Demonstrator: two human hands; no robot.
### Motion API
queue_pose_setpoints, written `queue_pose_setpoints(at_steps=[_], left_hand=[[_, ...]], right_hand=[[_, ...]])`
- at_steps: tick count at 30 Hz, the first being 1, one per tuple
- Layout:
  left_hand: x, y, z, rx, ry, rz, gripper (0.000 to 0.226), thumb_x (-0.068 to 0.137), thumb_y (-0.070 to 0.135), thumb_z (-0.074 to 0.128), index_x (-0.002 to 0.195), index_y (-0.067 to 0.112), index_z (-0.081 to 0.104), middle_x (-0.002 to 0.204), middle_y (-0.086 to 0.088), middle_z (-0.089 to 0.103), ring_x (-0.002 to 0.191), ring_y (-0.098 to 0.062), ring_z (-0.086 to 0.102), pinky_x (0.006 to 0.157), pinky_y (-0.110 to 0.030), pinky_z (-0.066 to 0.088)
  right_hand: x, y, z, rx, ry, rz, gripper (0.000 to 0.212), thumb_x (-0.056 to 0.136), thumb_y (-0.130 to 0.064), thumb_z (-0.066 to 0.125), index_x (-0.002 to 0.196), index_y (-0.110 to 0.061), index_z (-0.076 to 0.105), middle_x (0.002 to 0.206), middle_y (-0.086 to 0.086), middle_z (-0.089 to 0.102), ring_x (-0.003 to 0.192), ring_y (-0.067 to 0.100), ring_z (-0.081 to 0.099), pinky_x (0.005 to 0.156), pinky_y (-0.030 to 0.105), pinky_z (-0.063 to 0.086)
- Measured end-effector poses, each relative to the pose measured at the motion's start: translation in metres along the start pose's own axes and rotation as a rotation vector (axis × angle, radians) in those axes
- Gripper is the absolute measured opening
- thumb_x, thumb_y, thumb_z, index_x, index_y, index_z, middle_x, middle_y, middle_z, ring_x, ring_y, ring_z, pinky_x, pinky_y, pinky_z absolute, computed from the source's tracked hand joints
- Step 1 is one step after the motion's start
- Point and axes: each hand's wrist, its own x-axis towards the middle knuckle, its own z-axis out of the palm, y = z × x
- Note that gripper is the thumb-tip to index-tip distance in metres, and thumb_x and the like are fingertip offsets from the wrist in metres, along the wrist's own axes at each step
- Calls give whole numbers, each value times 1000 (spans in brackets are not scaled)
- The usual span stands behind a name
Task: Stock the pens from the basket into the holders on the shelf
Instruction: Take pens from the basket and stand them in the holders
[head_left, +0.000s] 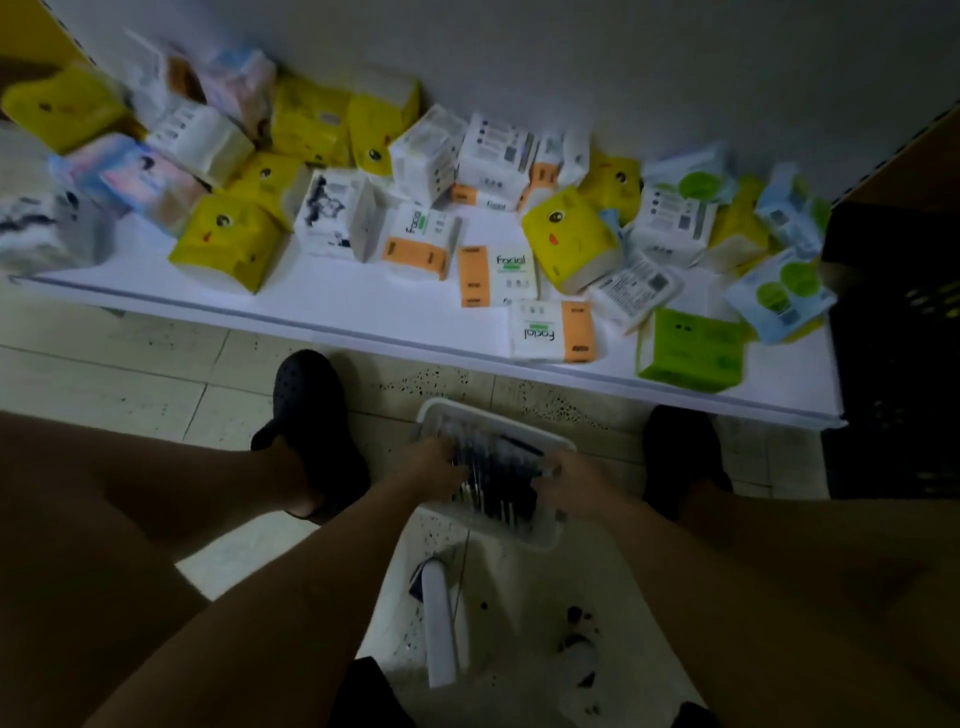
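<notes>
**Item:** white plastic basket with slotted walls (447, 408), sitting on the pale speckled tile floor (156, 364) between the person's feet, just in front of the shelf's front edge.

**Contents:** slim dark pens (506, 483), lying in a loose heap across the basket's middle.

**Left hand** (436, 462): reaching into the basket's left side, fingers curling down among the pens. Blur and dim light are hiding the grip, so I cannot tell whether it is holding any.

**Right hand** (569, 480): reaching into the right side, fingers curling inward over the heap. A small pale tip is showing at the fingertips, but I cannot tell whether it is being pinched.

**Shelf:** low white board shelf (363, 312), running across the view beyond the basket and carrying scattered stock:
- yellow soft tissue packs (228, 244)
- white-and-orange packs marked "Facial" (498, 275)
- a lime-green pack (691, 348) at the front edge
- pale blue packs with green circles (779, 291)

**Footwear:** black perforated clogs (306, 400), one standing on each side of the basket.

**Also present:**
- A black slatted crate (893, 338) is standing at the shelf's right end.
- A white oblong object (440, 629) is lying on the floor, nearer the person than the basket. It is too blurred to identify.
</notes>
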Motion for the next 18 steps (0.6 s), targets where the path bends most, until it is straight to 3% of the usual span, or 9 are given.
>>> queue_pose_setpoints(at_steps=[3,5,7,10,15,18], left_hand=[[19,-9,13,-64,7,-53,27,96,25,53,113,7,63,110,-13,66,104,-27,60,93,-32,47],[30,-14,25,-97,-18,-107,26,96,23,52,105,2,65,104,-15,67,101,-27,60,90,-29,45],[42,-19,36,-109,-66,-165,28,96,25,52,102,2,66,103,-16,67,101,-29,61,90,-35,50],[55,-26,47,-93,-126,-196,32,95,24,53,117,2,60,114,-17,62,107,-30,58,86,-33,48],[64,-25,61,-238,-186,-214,53,94,21,58,139,1,39,136,-18,47,125,-33,46,105,-45,41],[72,-21,63,-265,-156,-209,47,95,25,56,134,-1,47,130,-19,53,124,-33,49,105,-45,41]], right_hand=[[14,-4,8,8,-28,-33,29,95,-26,56,119,-10,60,98,5,62,81,19,57,66,26,45],[20,-1,15,21,-52,-27,36,95,-27,57,127,-10,57,116,10,63,97,22,59,74,24,42],[22,7,19,33,-59,17,43,95,-29,59,133,-12,53,129,9,58,110,23,57,81,23,41],[26,17,24,59,-69,77,42,94,-30,59,133,-14,53,131,8,56,110,21,57,80,22,42],[25,19,27,153,-11,116,31,94,-22,59,123,-9,60,123,11,61,96,18,57,82,25,46],[24,19,29,153,-11,132,32,93,-21,60,123,-11,60,122,10,62,96,18,57,80,25,46]])
